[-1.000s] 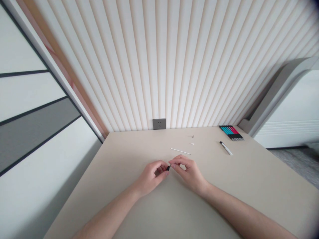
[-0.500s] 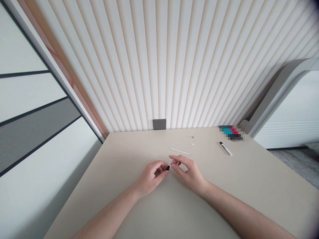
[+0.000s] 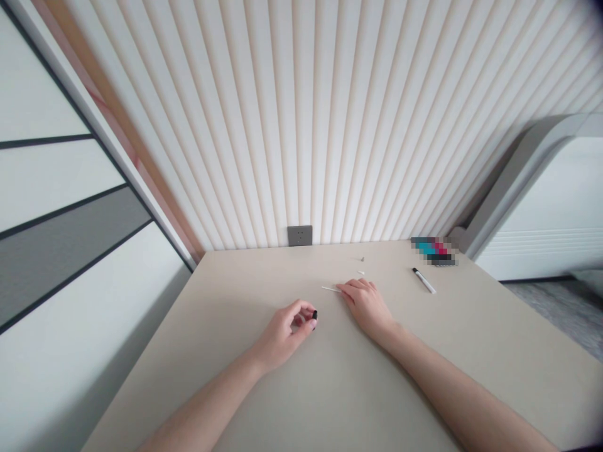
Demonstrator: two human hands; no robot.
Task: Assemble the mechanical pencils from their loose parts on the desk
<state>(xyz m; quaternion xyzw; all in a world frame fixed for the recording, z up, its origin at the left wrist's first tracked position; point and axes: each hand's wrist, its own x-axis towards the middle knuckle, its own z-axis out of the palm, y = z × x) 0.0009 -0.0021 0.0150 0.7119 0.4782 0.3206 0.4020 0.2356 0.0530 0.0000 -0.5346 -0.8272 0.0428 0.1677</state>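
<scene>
Pinching a small black cap-like piece (image 3: 315,314) between thumb and forefinger at mid-frame, the left hand (image 3: 285,331) waits while the right hand (image 3: 366,305), fingers loosely together, touches the thin white rod (image 3: 331,289) on the beige tabletop (image 3: 471,351), seemingly about to pick it up, which calls for a fine fingertip pinch.

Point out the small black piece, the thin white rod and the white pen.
small black piece (image 3: 315,314), head view, on its dark end at the left fingertips
thin white rod (image 3: 330,289), head view, on its bare left end
white pen (image 3: 425,282), head view, mid-barrel
</scene>
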